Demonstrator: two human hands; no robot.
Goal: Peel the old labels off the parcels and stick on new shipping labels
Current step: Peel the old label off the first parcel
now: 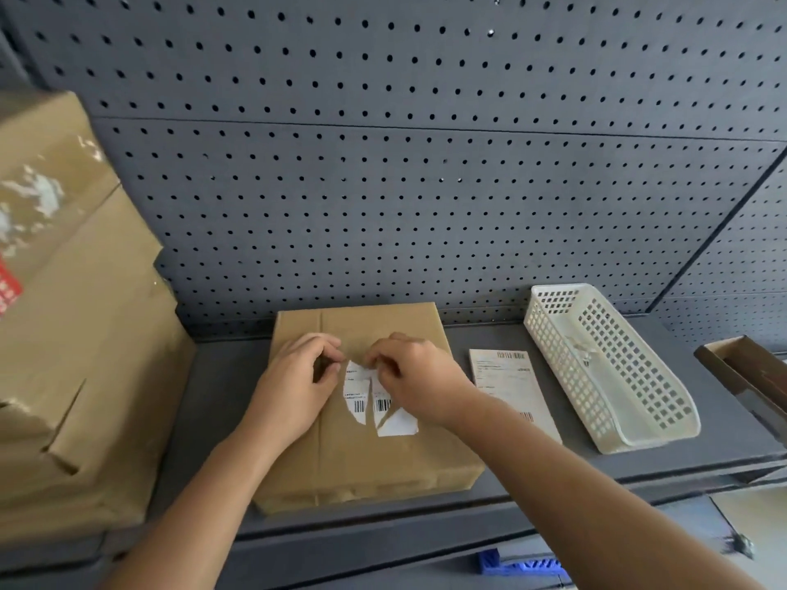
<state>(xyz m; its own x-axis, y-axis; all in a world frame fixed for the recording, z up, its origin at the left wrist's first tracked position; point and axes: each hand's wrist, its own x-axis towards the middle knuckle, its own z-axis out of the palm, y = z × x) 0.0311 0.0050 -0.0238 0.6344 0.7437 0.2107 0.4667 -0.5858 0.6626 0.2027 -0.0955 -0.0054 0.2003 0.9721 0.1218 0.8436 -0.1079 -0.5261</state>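
Far left: stack of big cardboard boxes [72, 334] on the grey shelf [213, 398]. White label scraps on the upper box, red sticker [6, 289] cut by the frame edge. Grey pegboard [383, 185] runs behind everything.

Centre: parcel [366, 466], brown, flat, lying on the shelf near the front edge, with a strip of bare shelf between it and the box stack. Old label [357, 396] sits on the parcel's top face, torn lengthwise into two white strips with barcode bits on both. The lower right piece lies flat on the wrap.

Left hand [298, 376] is on the parcel top, just left of the label. Fingers curled, thumb and fingertips closed together at the upper end of the left strip, pinching it. Right hand [413, 372] mirrors it: fingers curled, pinching the upper end of the right strip. The fingertips hide the exact contact on both sides. Both forearms come in from the bottom of the frame.

Right of the parcel: new shipping label [511, 389], a white sheet flat on the shelf, printed side up, just beside the parcel. Right forearm covers its lower left corner.

Next: white plastic basket [553, 355], lattice walls, on the shelf at an angle, near the sheet. Something small and pale is inside, can't tell what.

Far right: brown open tray [745, 372], cut by the frame edge. Below the shelf front: blue plastic part [519, 564], mostly hidden.
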